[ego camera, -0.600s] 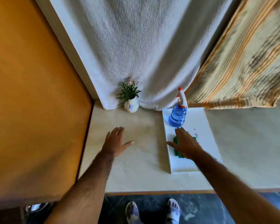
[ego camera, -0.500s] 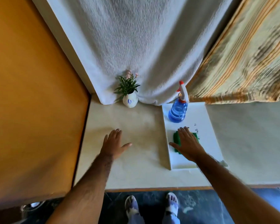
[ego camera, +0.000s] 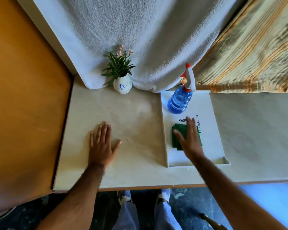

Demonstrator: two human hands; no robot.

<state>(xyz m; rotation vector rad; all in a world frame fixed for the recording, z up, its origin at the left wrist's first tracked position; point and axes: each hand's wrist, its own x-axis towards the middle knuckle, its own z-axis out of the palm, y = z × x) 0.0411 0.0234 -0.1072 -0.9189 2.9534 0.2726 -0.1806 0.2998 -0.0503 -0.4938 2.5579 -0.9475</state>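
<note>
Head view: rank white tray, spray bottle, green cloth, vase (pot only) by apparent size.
1. white tray: clearly largest.
2. spray bottle and green cloth: too close to rank; the right hand covers part of the cloth.
3. vase: smallest, though it stands farthest from the camera.

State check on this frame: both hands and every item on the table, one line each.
left hand: flat on the table, fingers straight, holding nothing
right hand: flat on the green cloth, fingers straight
green cloth: folded, on the tray
spray bottle: upright on the tray, sprayer on
tray: flat on the table, black marks on it
vase: upright, plant in it
</note>
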